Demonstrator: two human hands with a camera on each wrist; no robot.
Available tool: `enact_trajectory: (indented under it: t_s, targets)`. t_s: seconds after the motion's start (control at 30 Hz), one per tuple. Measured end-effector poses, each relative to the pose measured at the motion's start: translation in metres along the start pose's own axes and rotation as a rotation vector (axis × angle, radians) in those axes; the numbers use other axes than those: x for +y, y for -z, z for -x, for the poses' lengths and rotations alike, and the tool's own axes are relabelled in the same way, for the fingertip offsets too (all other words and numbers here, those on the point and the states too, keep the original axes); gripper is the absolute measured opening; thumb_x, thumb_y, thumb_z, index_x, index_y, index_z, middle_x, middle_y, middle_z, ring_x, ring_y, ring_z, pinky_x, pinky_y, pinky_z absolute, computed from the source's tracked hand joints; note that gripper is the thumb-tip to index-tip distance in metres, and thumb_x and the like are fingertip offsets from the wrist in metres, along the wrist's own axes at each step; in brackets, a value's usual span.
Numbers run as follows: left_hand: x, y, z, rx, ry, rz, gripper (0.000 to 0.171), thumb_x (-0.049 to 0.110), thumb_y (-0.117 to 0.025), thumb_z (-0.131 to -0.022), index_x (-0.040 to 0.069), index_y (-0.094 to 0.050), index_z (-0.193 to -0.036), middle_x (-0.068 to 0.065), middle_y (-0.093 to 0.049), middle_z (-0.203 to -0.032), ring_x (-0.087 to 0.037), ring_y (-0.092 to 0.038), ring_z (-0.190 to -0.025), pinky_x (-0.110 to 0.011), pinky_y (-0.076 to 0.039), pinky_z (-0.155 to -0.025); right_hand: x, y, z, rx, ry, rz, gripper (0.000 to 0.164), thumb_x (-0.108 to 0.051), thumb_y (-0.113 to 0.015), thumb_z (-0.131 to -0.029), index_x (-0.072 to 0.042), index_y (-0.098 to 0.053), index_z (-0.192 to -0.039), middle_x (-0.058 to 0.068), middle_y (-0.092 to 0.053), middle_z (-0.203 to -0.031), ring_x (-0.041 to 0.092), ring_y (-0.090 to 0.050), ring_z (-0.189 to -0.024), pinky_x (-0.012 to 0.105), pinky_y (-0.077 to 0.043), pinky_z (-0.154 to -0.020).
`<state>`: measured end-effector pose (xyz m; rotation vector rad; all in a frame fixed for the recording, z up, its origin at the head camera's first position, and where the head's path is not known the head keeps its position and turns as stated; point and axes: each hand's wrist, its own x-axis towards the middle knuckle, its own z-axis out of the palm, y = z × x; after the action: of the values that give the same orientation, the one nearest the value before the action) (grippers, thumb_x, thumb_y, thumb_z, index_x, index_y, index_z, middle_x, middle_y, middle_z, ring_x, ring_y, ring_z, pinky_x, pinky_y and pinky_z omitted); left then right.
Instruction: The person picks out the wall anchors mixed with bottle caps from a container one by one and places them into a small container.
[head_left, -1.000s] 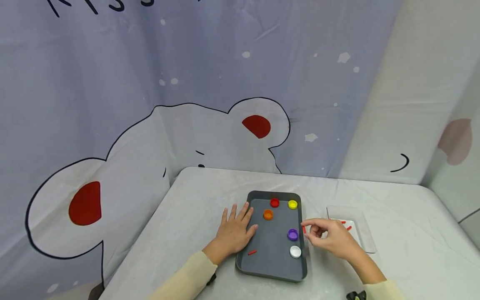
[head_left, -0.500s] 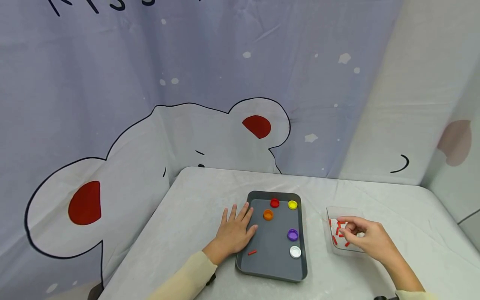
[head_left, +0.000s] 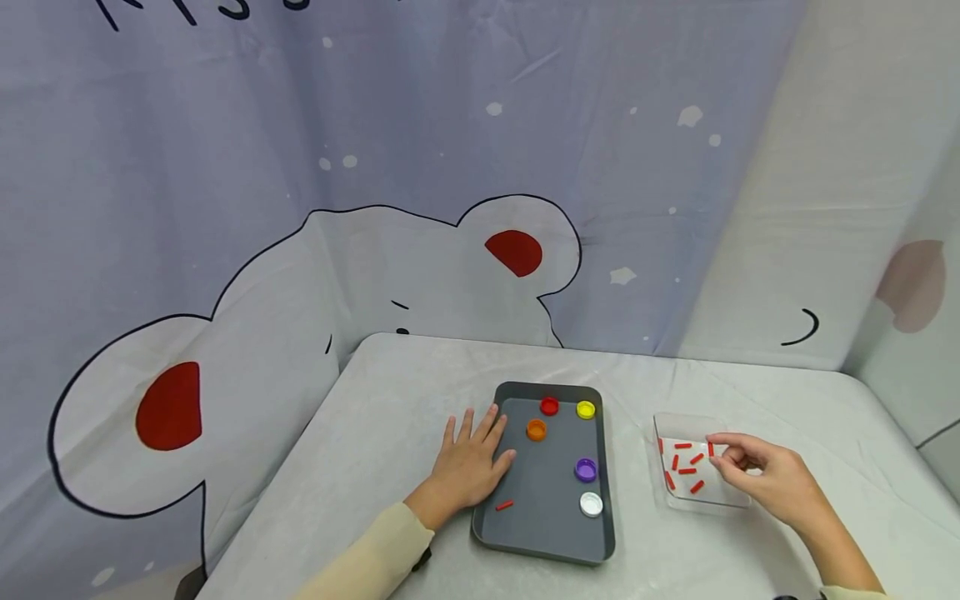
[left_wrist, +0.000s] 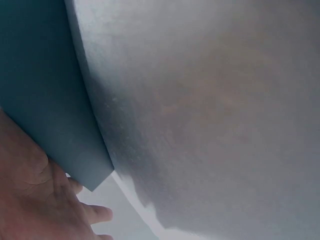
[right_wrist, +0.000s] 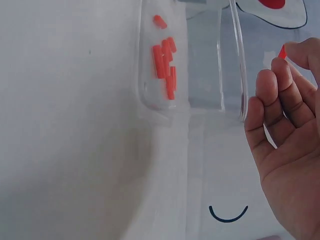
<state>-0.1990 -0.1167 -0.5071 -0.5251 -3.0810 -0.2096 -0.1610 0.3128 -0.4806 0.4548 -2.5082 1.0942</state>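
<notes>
My left hand (head_left: 467, 468) lies with spread fingers on the left edge of a grey tray (head_left: 551, 533). In the left wrist view that hand (left_wrist: 37, 195) is at the tray's outer side. My right hand (head_left: 768, 475) pinches a small red stick (head_left: 711, 449) between thumb and index finger, over the right side of a clear plastic box (head_left: 708, 502). The right wrist view shows only a tip of the red stick (right_wrist: 282, 52) between the fingertips. Several similar red sticks (head_left: 687, 472) lie scattered inside the box. A single red stick (head_left: 504, 505) rests at the tray's lower left.
Inside the tray sit small round caps: red (head_left: 550, 406), yellow (head_left: 585, 409), orange (head_left: 536, 429), purple (head_left: 586, 470) and white (head_left: 591, 504). A white cloth (head_left: 405, 392) covers the table. Behind it hangs a printed curtain (head_left: 420, 125).
My right hand has moved right, from beside the tray's right edge to over the clear box, where it pinches a red stick. The left hand and the tray have stayed put.
</notes>
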Motion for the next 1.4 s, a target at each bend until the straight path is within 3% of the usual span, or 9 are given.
enact_trajectory:
  t_s: [0.4,0.57,0.7,1.03,1.23,1.4]
  targets:
    - [0.000,-0.001,0.000,0.007,-0.008,0.015,0.065,0.055,-0.033,-0.107,0.019,-0.031,-0.161,-0.001,-0.019,-0.169,-0.042,-0.016,-0.154,-0.063,-0.009,-0.121,0.013,0.003,0.002,0.004,-0.041,-0.025,0.029,0.003,-0.077,-0.084,0.007,-0.071,-0.112,-0.010,-0.060,-0.074,0.000,-0.060,-0.068,0.011,-0.044,-0.063]
    - [0.000,0.000,0.000,0.003,-0.007,0.014,0.065,0.055,-0.033,-0.107,0.019,-0.030,-0.162,0.000,-0.018,-0.170,-0.042,-0.016,-0.154,-0.063,-0.009,-0.121,-0.005,-0.008,0.001,0.008,-0.078,-0.013,0.026,-0.003,-0.076,-0.088,0.001,-0.073,-0.113,-0.010,-0.064,-0.074,0.001,-0.061,-0.069,0.014,-0.044,-0.062]
    - [0.000,-0.001,-0.001,0.000,-0.005,0.011,0.065,0.056,-0.033,-0.107,0.019,-0.030,-0.162,0.000,-0.018,-0.170,-0.042,-0.016,-0.154,-0.063,-0.009,-0.121,-0.026,-0.024,0.000,0.028,-0.138,0.002,0.023,-0.006,-0.073,-0.089,-0.009,-0.075,-0.112,-0.011,-0.065,-0.074,0.001,-0.061,-0.068,0.018,-0.042,-0.059]
    - [0.000,-0.001,-0.001,-0.002,-0.001,0.025,0.065,0.055,-0.033,-0.107,0.020,-0.029,-0.162,0.000,-0.017,-0.170,-0.041,-0.015,-0.154,-0.063,-0.008,-0.121,-0.072,-0.085,-0.002,0.152,-0.069,-0.093,0.021,0.000,-0.082,-0.079,-0.007,-0.077,-0.098,-0.012,-0.059,-0.068,-0.001,-0.056,-0.061,0.013,-0.046,-0.059]
    - [0.000,-0.003,-0.001,-0.004,0.000,0.000,0.065,0.056,-0.031,-0.107,0.020,-0.029,-0.162,0.000,-0.016,-0.170,-0.041,-0.015,-0.154,-0.063,-0.009,-0.121,-0.102,-0.115,-0.001,0.140,-0.064,-0.129,0.023,-0.004,-0.087,-0.077,-0.008,-0.078,-0.097,-0.013,-0.059,-0.070,-0.001,-0.058,-0.065,0.014,-0.049,-0.062]
    - [-0.001,-0.004,-0.001,0.002,0.004,-0.021,0.065,0.057,-0.031,-0.107,0.021,-0.029,-0.162,0.001,-0.017,-0.170,-0.041,-0.016,-0.154,-0.063,-0.011,-0.121,-0.127,-0.140,0.000,0.077,-0.095,-0.142,0.020,-0.006,-0.087,-0.077,-0.009,-0.077,-0.094,-0.015,-0.058,-0.069,-0.002,-0.054,-0.062,0.018,-0.048,-0.058]
